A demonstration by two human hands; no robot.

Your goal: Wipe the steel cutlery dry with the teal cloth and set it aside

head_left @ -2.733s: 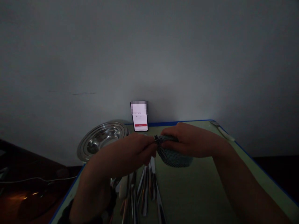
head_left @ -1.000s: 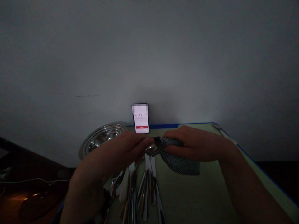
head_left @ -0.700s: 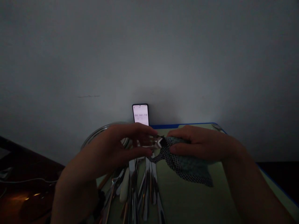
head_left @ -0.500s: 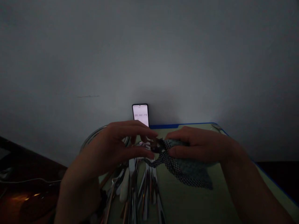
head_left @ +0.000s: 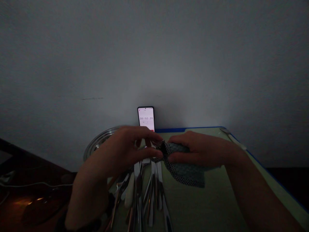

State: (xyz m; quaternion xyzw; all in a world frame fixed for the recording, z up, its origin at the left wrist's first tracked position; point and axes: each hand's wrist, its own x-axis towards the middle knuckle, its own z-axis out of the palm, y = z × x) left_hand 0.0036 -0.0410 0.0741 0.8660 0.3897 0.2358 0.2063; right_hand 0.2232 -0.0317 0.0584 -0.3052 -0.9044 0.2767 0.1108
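My right hand [head_left: 193, 146] is closed round a grey-green cloth [head_left: 190, 175] with a black-and-white checked border. The cloth hangs below the fingers, over the table. From its left end pokes the dark, shiny end of a piece of metal cutlery [head_left: 158, 142]; whether it is a fork or a spoon I cannot tell. My left hand [head_left: 135, 143] grips that end between thumb and fingers, close to the right hand's fingertips. The rest of the piece is hidden by cloth and fingers. Below the hands lie several knives and forks [head_left: 151, 196], handles toward me.
Behind my left hand stand nested metal bowls [head_left: 90, 146]. A phone [head_left: 146, 118] showing a running timer leans on the wall. A light-handled utensil [head_left: 233, 138] lies at the far right corner of the green, blue-edged table [head_left: 193, 209]. A white cable [head_left: 36, 184] runs at left.
The left fingers opened round the metal end, which showed shiny and then turned darker; now they have closed on it again. Both hands and the cloth shifted slightly left since half a second ago.
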